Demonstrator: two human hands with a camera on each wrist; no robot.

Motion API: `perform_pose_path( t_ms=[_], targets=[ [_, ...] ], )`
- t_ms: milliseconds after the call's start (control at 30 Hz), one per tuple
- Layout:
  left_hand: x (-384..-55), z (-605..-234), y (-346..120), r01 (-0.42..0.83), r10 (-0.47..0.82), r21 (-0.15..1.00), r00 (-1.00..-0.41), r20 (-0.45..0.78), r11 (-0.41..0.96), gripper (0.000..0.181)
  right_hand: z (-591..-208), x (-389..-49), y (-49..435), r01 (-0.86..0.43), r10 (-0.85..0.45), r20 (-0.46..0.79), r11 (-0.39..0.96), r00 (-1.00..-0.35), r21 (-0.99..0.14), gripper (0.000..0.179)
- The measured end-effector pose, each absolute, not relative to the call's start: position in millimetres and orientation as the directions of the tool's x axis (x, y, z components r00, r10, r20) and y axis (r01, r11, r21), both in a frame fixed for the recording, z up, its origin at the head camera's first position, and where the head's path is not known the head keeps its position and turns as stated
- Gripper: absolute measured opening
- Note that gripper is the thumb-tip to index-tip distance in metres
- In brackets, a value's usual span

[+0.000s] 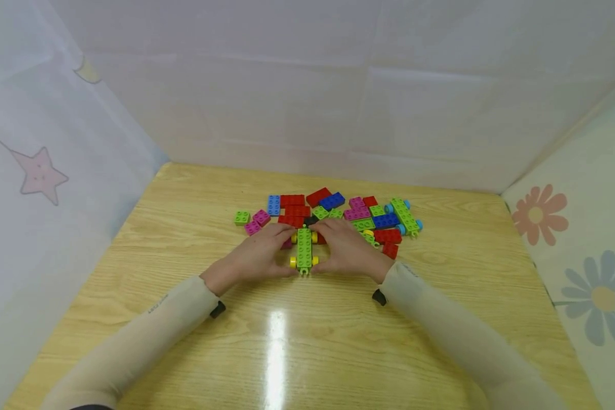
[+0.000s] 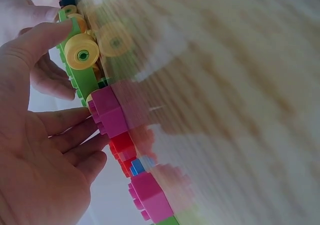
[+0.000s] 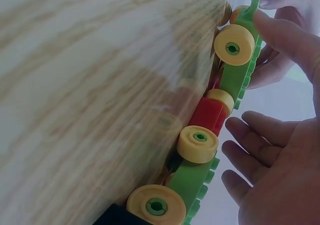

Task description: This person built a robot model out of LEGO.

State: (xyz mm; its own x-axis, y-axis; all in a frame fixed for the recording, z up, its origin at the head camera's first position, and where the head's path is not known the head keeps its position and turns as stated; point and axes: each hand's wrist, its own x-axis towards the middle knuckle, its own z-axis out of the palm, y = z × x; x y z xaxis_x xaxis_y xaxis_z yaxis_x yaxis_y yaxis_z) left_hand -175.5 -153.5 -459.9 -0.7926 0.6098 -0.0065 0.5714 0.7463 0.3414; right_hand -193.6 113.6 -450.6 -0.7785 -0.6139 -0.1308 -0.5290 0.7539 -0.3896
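A green toy car base [image 1: 304,249] with studs on top, yellow wheels and a hook at its near end stands on the table between both hands. My left hand [image 1: 258,250] holds its left side, thumb by the near wheel and index finger towards the far one. On the opposite side my right hand [image 1: 351,247] holds it likewise; its thumb lies at the hook end in the right wrist view, other fingers loosely spread. A magenta brick [image 2: 108,111] sits beside the left fingertips. Near the right fingers stands a second green base [image 3: 192,177] with yellow wheels, partly covered in the head view.
Behind the hands lie several bricks, among them red bricks [image 1: 292,200], a dark blue brick [image 1: 332,201], a light blue brick [image 1: 274,205] and a lime brick [image 1: 242,217]. A green base with blue wheels [image 1: 405,216] stands at their right end. White curtains surround the wooden table [image 1: 184,364].
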Motion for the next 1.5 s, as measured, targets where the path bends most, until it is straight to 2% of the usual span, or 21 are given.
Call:
perform_pose_path(
  t_ms=[567, 1000, 1133, 1367, 1500],
  targets=[
    [-172.0, -459.2, -150.4, 0.597, 0.631, 0.329, -0.776, 0.006, 0.732, 0.090, -453.4, -187.5, 110.7, -0.555, -0.622, -0.109, 0.753, -0.775, -0.353, 0.100],
    [-137.3, -458.8, -153.6, 0.619, 0.637, 0.301, -0.769, 0.046, 0.725, 0.086, -456.7, -160.0, 107.4, -0.580, -0.647, -0.111, 0.736, -0.754, -0.348, 0.103],
    [-124.2, -460.5, -155.6, 0.603, 0.625, 0.344, -0.778, 0.055, 0.720, 0.083, -458.6, -148.5, 106.7, -0.568, -0.639, -0.126, 0.743, -0.758, -0.353, 0.106],
    [-105.6, -458.2, -156.2, 0.507, 0.567, 0.505, -0.823, 0.041, 0.699, 0.074, -459.7, -131.0, 108.3, -0.448, -0.618, -0.179, 0.711, -0.765, -0.542, 0.105],
    [-104.4, -455.1, -154.0, 0.422, 0.519, 0.592, -0.855, 0.007, 0.687, 0.071, -460.1, -127.4, 109.2, -0.427, -0.616, -0.179, 0.698, -0.767, -0.574, 0.105]
  ],
)
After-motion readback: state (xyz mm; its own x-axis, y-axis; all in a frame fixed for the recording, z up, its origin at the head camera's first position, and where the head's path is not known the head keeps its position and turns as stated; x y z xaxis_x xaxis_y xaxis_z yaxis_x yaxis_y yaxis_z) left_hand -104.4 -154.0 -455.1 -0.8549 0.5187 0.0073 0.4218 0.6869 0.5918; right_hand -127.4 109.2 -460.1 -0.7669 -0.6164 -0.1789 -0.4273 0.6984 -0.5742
